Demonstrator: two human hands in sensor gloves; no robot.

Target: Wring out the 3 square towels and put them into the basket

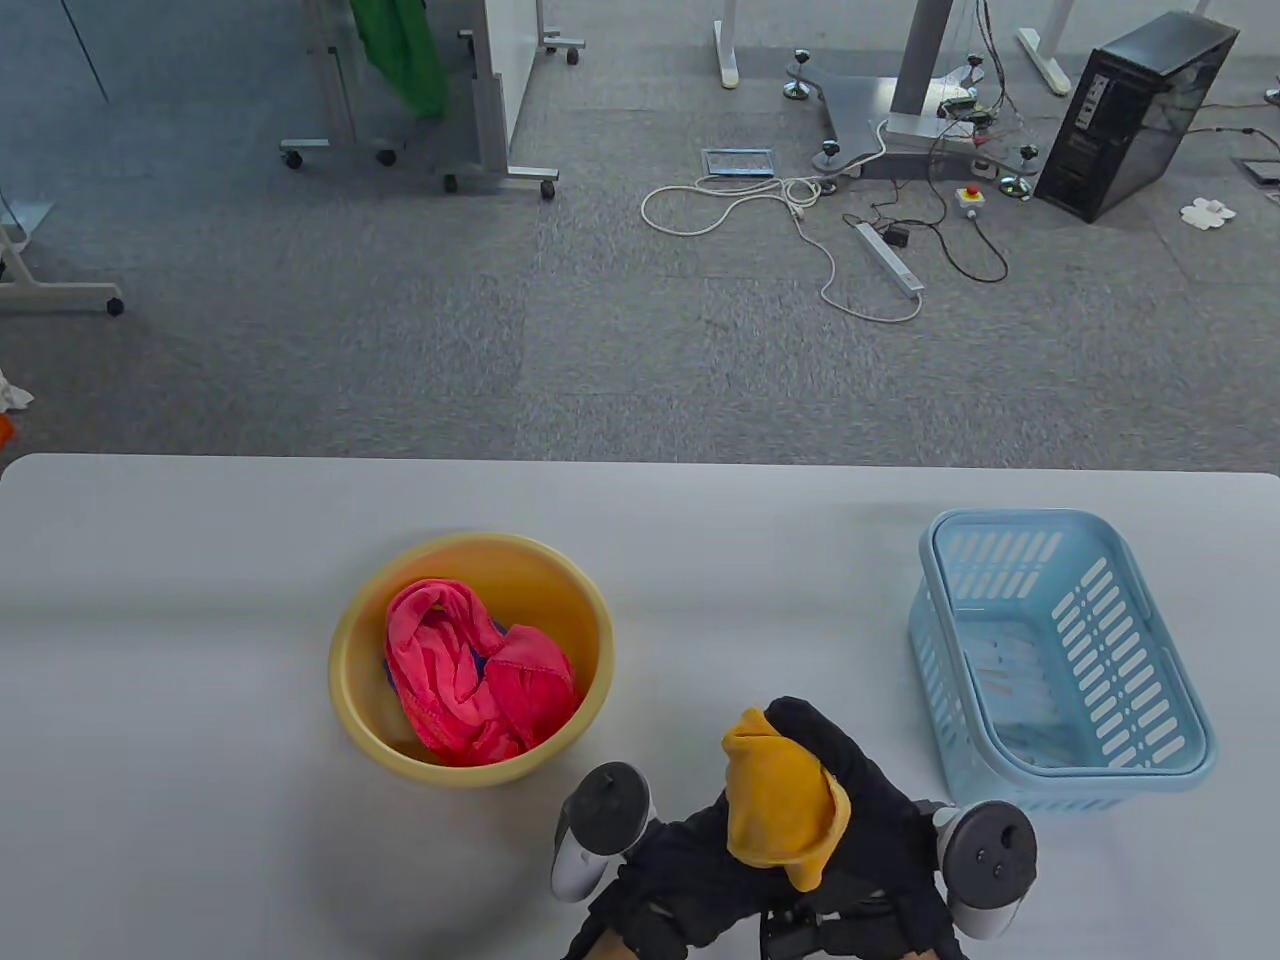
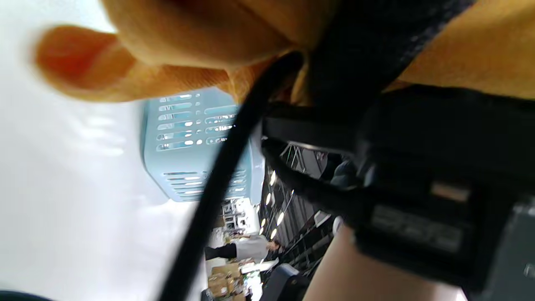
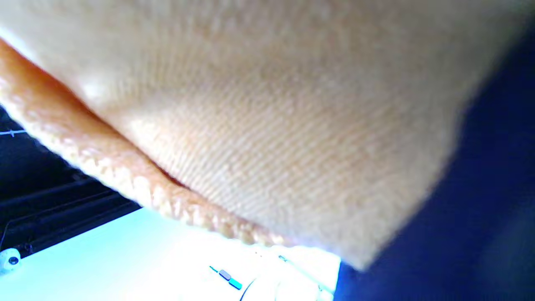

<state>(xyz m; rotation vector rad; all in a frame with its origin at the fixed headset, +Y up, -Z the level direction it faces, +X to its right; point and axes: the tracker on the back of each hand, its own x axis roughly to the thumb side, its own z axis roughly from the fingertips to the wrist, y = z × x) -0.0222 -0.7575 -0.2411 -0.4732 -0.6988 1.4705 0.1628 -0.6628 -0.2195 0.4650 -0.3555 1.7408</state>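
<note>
Both gloved hands hold a bunched orange towel (image 1: 782, 800) just above the table's front edge. My left hand (image 1: 690, 850) grips its lower end, and my right hand (image 1: 865, 785) wraps round it from behind and from the right. The same orange towel (image 2: 200, 37) hangs across the top of the left wrist view, and the orange towel (image 3: 267, 125) fills most of the right wrist view. A pink towel (image 1: 470, 680) lies crumpled in the yellow basin (image 1: 590, 620), with a sliver of blue towel (image 1: 390, 675) under it. The light blue basket (image 1: 1160, 650) stands at the right; it has no towel in it.
The white table (image 1: 200, 600) carries the basin at left centre and the basket (image 2: 188, 142) at the right. Beyond the far edge are grey carpet, cables and a computer tower (image 1: 1140, 110).
</note>
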